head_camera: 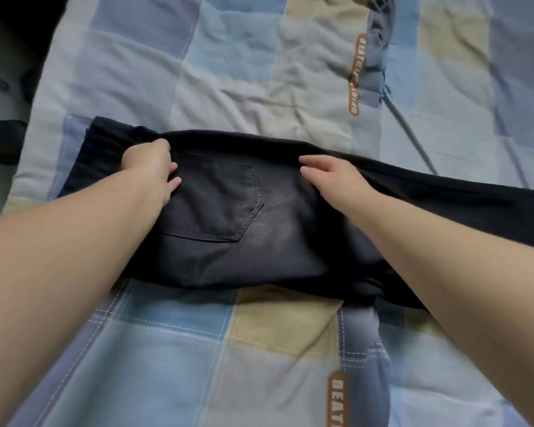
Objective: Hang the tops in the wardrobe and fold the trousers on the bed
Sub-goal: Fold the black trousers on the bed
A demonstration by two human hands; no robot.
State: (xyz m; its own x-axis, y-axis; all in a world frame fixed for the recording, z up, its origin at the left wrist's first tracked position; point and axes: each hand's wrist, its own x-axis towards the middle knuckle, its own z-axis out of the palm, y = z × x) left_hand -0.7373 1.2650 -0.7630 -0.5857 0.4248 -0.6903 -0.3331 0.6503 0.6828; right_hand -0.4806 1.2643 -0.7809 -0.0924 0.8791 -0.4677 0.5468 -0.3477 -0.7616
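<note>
We have the black trousers point(244, 217) lying flat across the bed point(173, 349), waistband toward its left edge. Our left hand point(150, 167) pinches the far fold; our right hand point(330, 177) rests spread, smoothing.

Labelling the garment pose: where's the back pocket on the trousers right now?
In the head view, the back pocket sits centre-left on the dark trousers, face up between the left hand and right hand, on the checked bedcover.

Soft dim light, blurry, edges warped
</note>
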